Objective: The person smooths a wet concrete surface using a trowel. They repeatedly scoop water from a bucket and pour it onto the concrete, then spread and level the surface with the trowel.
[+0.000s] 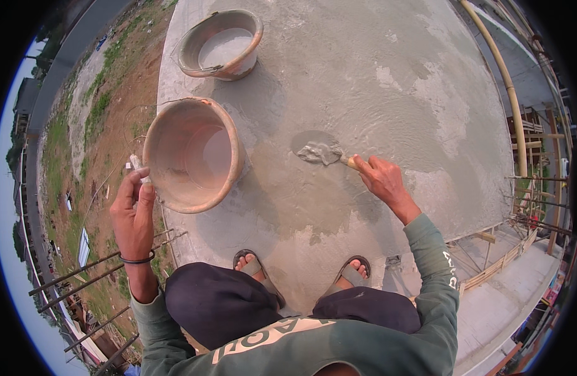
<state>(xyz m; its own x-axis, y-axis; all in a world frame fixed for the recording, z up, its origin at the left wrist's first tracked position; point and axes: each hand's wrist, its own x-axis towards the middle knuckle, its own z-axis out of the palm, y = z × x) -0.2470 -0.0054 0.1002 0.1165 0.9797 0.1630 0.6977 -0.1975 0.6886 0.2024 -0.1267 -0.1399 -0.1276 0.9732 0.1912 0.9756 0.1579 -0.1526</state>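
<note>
My left hand point(134, 203) is closed on the wrapped grip of a bucket's wire handle. That bucket point(235, 156), orange-brown and smeared with cement, tilts so that its mouth faces me; a thin greyish layer coats its bottom. In my right hand point(382, 182) is the wooden handle of a trowel point(350, 162), held out over the slab. Wet grey mortar point(319, 151) covers the trowel's blade, and the blade's edges are hard to make out. Thin wet cement point(376, 94) is spread in curved streaks around and beyond it.
A second bucket point(244, 62) with grey liquid stands farther off, near the slab's left edge. Beyond that edge lies lower, grassy ground point(94, 125). Steel rods point(82, 279) jut out at the left. A bamboo pole point(504, 81) runs along the right edge. My sandalled feet point(257, 271) rest on the concrete.
</note>
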